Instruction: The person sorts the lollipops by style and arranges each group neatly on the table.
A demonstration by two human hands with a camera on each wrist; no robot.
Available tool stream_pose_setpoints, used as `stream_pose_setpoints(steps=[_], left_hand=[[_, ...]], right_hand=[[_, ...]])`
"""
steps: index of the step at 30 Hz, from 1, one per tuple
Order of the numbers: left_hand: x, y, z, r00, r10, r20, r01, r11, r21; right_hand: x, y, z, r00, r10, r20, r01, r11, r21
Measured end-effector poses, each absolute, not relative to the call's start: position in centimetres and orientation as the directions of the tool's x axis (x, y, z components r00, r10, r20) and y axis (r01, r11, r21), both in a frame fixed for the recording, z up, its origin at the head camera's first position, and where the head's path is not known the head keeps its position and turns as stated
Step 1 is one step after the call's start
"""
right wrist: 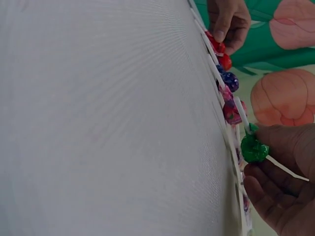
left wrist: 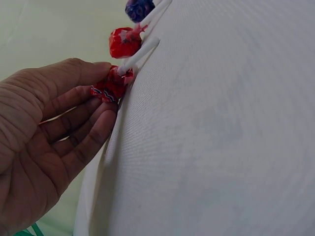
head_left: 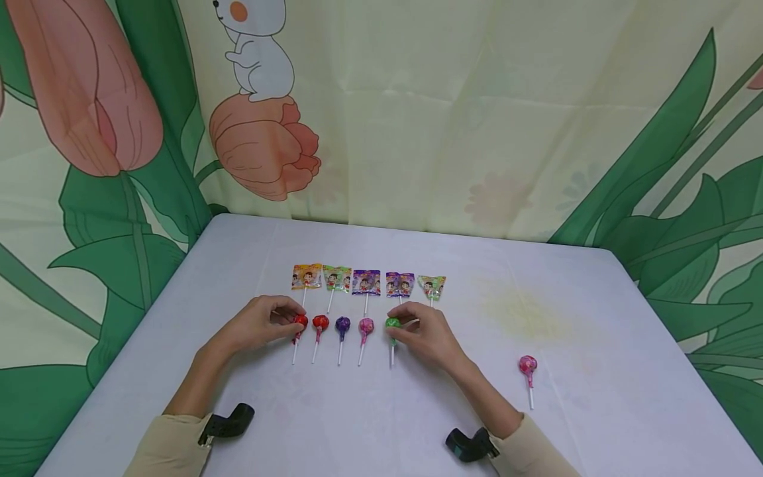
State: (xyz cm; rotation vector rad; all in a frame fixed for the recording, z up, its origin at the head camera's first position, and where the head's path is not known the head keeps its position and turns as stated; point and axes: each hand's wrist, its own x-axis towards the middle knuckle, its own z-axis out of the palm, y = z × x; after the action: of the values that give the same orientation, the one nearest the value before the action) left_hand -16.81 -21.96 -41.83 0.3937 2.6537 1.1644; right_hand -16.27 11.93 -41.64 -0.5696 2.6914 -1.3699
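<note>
At the left end of a row of round lollipops, my left hand (head_left: pixel 269 320) pinches a red lollipop (left wrist: pixel 109 87) by its wrapped head between thumb and fingers. My right hand (head_left: pixel 426 333) holds a green lollipop (right wrist: pixel 254 148) by the head at the row's right end, its stick pointing toward me. Between the hands lie another red lollipop (head_left: pixel 320 323), a dark blue-purple lollipop (head_left: pixel 342 324) and a pink lollipop (head_left: pixel 366 326), sticks toward me. The right fingers partly cover the green head.
Behind them runs a row of flat-bagged lollipops, including an orange bag (head_left: pixel 306 275), a green bag (head_left: pixel 337 278) and a purple bag (head_left: pixel 366 282). A single pink lollipop (head_left: pixel 528 365) lies apart on the right of the white table (head_left: pixel 357 424). A printed curtain (head_left: pixel 417 119) hangs behind.
</note>
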Motion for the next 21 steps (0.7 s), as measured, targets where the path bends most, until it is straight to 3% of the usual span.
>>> stream_pose_setpoints(steps=[21], left_hand=[[-16.71,-22.07,-41.67,-0.937,0.342,-0.070,0.176,0.634,0.753]], right_hand=[[-16.29,10.81,-41.65,-0.930,-0.361,0.070,-0.277,0.564,-0.778]])
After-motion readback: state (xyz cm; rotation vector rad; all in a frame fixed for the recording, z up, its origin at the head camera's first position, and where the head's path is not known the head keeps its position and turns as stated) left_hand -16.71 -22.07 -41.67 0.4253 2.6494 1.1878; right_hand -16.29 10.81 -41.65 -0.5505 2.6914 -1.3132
